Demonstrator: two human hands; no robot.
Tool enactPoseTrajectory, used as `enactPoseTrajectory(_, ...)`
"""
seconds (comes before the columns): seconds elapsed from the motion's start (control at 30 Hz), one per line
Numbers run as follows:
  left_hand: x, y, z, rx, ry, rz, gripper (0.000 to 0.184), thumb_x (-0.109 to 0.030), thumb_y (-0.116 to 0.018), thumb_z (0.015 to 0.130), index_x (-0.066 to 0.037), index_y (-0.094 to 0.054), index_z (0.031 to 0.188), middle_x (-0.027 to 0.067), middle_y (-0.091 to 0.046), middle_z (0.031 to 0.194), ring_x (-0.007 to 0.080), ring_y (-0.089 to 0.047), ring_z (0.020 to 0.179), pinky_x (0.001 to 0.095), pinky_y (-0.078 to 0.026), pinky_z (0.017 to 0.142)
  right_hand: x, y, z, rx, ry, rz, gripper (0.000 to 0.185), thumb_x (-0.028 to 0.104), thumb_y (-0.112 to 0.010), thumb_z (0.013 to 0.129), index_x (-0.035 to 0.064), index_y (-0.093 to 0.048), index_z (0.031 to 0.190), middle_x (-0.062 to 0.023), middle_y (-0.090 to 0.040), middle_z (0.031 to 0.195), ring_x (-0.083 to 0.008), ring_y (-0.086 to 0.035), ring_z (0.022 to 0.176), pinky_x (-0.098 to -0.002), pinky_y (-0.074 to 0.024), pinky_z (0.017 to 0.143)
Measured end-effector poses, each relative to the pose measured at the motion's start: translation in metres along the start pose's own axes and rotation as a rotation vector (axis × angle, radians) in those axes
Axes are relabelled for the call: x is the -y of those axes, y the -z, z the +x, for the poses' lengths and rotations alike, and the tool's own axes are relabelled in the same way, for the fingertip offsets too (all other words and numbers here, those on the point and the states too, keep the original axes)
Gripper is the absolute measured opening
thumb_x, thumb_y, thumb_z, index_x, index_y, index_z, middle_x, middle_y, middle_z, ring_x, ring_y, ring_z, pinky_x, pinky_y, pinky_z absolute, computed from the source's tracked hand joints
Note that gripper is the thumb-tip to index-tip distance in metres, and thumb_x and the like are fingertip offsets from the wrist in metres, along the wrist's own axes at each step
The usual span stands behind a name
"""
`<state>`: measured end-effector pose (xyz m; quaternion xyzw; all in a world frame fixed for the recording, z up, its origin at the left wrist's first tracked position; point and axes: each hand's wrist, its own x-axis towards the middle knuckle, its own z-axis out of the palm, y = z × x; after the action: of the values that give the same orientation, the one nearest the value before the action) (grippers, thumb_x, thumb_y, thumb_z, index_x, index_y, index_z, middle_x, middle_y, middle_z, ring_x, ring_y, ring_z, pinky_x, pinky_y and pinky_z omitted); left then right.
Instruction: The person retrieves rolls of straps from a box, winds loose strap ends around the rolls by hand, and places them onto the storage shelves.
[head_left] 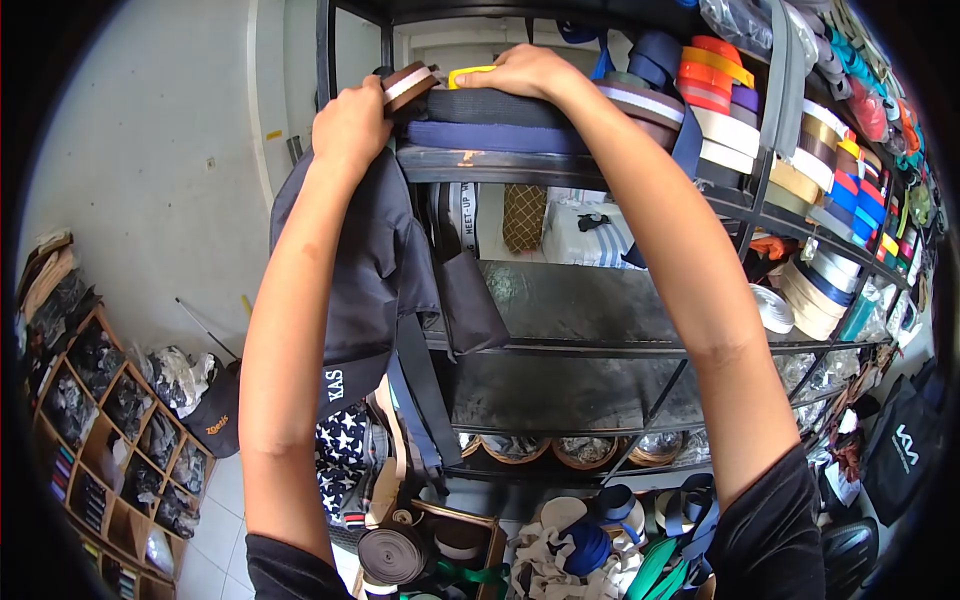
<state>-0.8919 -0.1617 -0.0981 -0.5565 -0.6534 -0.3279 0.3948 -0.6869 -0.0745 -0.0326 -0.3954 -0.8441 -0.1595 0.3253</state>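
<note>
Both my arms reach up to the top shelf of a black metal rack. My left hand [352, 125] is closed at the end of a brown and white striped webbing roll [410, 88], which is tilted. To its right, my right hand [530, 72] is closed around a yellow strap roll [470, 76], its far side hidden. Beneath them lie a wide black webbing roll [500, 107] and a navy blue webbing roll [495, 137], stacked flat on the shelf [500, 165]. A dark fabric bag [365, 260] hangs below my left hand.
More webbing rolls [715, 75] fill the rack at right. Lower black shelves [570, 300] run below my arms. A wooden cubby shelf [110, 430] with wrapped goods stands at left. Near the floor are a brown webbing roll [390, 555] and a pile of straps [590, 540].
</note>
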Motion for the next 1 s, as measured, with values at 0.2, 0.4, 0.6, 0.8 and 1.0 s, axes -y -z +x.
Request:
enactPoseTrajectory(0.2, -0.002, -0.002, 0.005, -0.006, -0.040, 0.017, 0.043, -0.020, -0.074, 0.073, -0.003, -0.054, 0.106, 0.0198, -0.066, 0.095, 0.0382, -0.064, 0.090, 0.0469, -0.053, 0.076, 0.008, 0.002, 0.002, 0.010, -0.154, 0.084, 0.076, 0.064, -0.066, 0.057, 0.0040, -0.070, 0.104, -0.0196, -0.064, 0.113, -0.0321, -0.061, 0.106, -0.0365, -0.0495, 0.088)
enactPoseTrajectory(0.4, 0.007, -0.005, 0.017, -0.115, -0.011, -0.109, 0.037, -0.022, -0.072, 0.073, 0.000, -0.058, 0.099, 0.0241, -0.066, 0.091, 0.0405, -0.065, 0.087, 0.0471, -0.053, 0.078, 0.025, 0.007, -0.014, -0.087, -0.289, 0.100, 0.076, 0.060, -0.067, 0.057, 0.0042, -0.068, 0.108, -0.0181, -0.063, 0.116, -0.0320, -0.060, 0.108, -0.0363, -0.0486, 0.090)
enactPoseTrajectory(0.6, 0.011, 0.029, 0.026, -0.247, -0.003, -0.248, 0.043, -0.030, -0.075, 0.072, 0.002, -0.060, 0.097, 0.0237, -0.066, 0.086, 0.0401, -0.064, 0.084, 0.0456, -0.051, 0.076, 0.001, 0.010, -0.006, -0.233, -0.317, 0.390, 0.075, 0.060, -0.068, 0.057, 0.0030, -0.069, 0.105, -0.0195, -0.063, 0.115, -0.0280, -0.061, 0.108, -0.0323, -0.0467, 0.093)
enactPoseTrajectory(0.8, -0.013, 0.042, 0.043, -0.312, -0.158, -0.296, 0.041, -0.025, -0.075, 0.071, 0.001, -0.060, 0.099, 0.0248, -0.066, 0.085, 0.0400, -0.065, 0.083, 0.0453, -0.053, 0.076, -0.005, 0.038, -0.019, -0.341, -0.430, 1.057, 0.049, 0.045, -0.067, 0.070, 0.0056, -0.069, 0.099, -0.0095, -0.068, 0.091, -0.0243, -0.064, 0.076, -0.0454, -0.0491, 0.064)
enactPoseTrajectory(1.0, -0.043, 0.043, 0.053, -0.271, -0.269, -0.244, 0.041, -0.024, -0.075, 0.071, 0.002, -0.059, 0.099, 0.0259, -0.065, 0.084, 0.0403, -0.064, 0.083, 0.0455, -0.052, 0.075, -0.024, 0.061, -0.045, -0.306, -0.602, 1.192, 0.046, 0.052, -0.061, 0.074, 0.0177, -0.064, 0.105, -0.0064, -0.068, 0.092, -0.0226, -0.065, 0.074, -0.0451, -0.0466, 0.067)
